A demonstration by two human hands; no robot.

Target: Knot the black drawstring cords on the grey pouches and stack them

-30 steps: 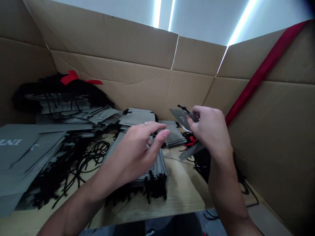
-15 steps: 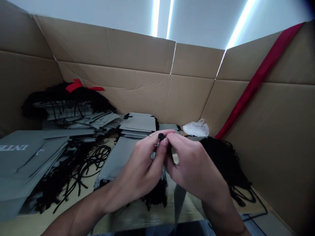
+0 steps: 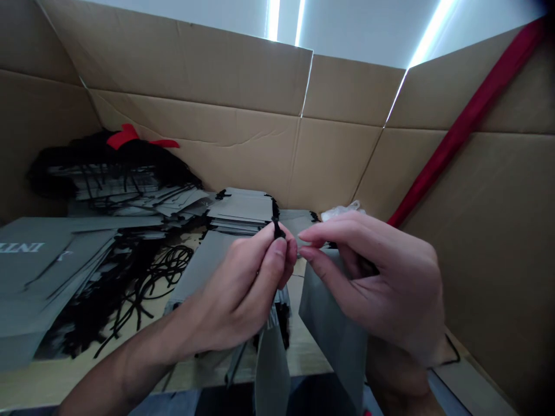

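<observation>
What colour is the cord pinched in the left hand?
The cord in the left hand is black, seen best in the head view.

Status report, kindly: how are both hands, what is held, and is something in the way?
Left hand: fingers closed on black cord. Right hand: thumb and forefinger apart, grip on grey sheet below unclear. Grey stack close behind, might snag.

Brown cardboard walls (image 3: 243, 138), matt; pale wood tabletop (image 3: 303, 346), smooth.

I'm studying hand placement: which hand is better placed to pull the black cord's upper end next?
Probably the right hand: its thumb and forefinger are parted near the black cord, while the left hand pinches it.
</observation>
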